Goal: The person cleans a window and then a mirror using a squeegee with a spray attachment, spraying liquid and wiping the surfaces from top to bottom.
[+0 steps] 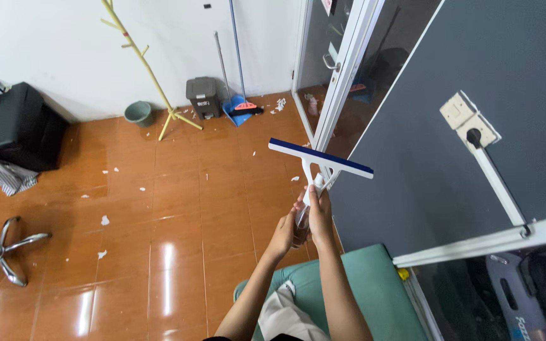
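Both hands are wrapping around the white handle of a squeegee (321,159), the right hand (321,215) gripping higher and the left hand (284,233) closing just below it, holding its blue blade up beside the dark panel (431,126), above the tiled floor (178,208).

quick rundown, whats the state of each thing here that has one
squeegee: held up, blade level, near the glass partition
left hand: gripping the squeegee's handle
right hand: gripping the same handle
pedal bin: lid shut, upright
green bucket: upright on the floor
coat stand: leaning, bare
dustpan: propped against the wall
floor: littered with white scraps
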